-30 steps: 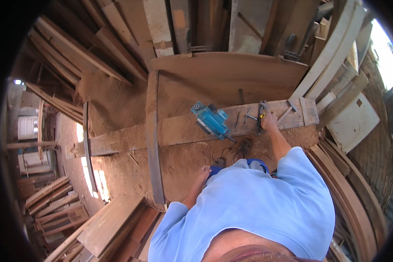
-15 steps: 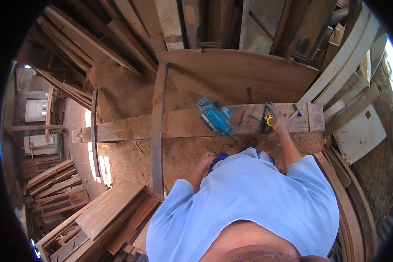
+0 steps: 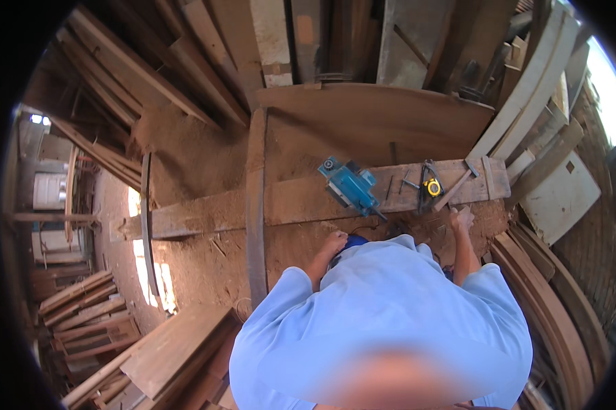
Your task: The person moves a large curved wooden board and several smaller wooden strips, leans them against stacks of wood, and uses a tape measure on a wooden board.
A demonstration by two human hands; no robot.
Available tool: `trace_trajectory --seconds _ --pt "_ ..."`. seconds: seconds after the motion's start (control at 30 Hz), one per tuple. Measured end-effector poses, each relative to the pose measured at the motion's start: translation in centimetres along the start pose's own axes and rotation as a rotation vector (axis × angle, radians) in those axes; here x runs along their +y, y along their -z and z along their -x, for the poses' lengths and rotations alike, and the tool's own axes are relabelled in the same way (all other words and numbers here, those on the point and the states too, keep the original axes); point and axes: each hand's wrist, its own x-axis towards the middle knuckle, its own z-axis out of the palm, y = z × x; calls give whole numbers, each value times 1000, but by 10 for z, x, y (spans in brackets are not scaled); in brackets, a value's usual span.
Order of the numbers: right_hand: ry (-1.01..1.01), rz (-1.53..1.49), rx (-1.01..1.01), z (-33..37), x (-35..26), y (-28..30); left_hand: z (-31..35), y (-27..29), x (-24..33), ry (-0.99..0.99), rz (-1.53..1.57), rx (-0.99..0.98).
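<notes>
My left hand rests by the blue cloth at my lap, its fingers curled, and nothing shows in it. My right hand is just off the near edge of a long wooden plank. Its fingers are curled, and anything inside them is hidden. Closest to it lies a hammer with a wooden handle. Beside the hammer sits a yellow tape measure, on or against a dark angled tool. A T-shaped metal tool and a thin dark rod lie left of these. A teal power planer stands further left.
A dusty wooden bar crosses the plank at left; a narrower strip crosses farther left. Behind stands a wide brown board. Stacked boards are at near left, curved timbers at right. Sawdust covers the ground.
My right hand has let go of the yellow tape measure and drawn back toward me, off the plank. The tape measure and hammer now show uncovered. My left hand stays by my lap.
</notes>
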Motion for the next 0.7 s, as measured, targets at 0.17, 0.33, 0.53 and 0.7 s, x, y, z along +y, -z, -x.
trace_trajectory --seconds 0.17,0.33,0.53,0.7 --pt "-102 -33 -36 65 39 -30 11 62 27 58 -272 -17" --pt "420 346 -315 52 167 -148 47 137 49 -264 -628 642" --pt "959 306 -364 155 110 -161 71 244 -49 156 -436 1034" --pt "353 -278 -431 216 7 -134 76 264 -172 140 -178 584"
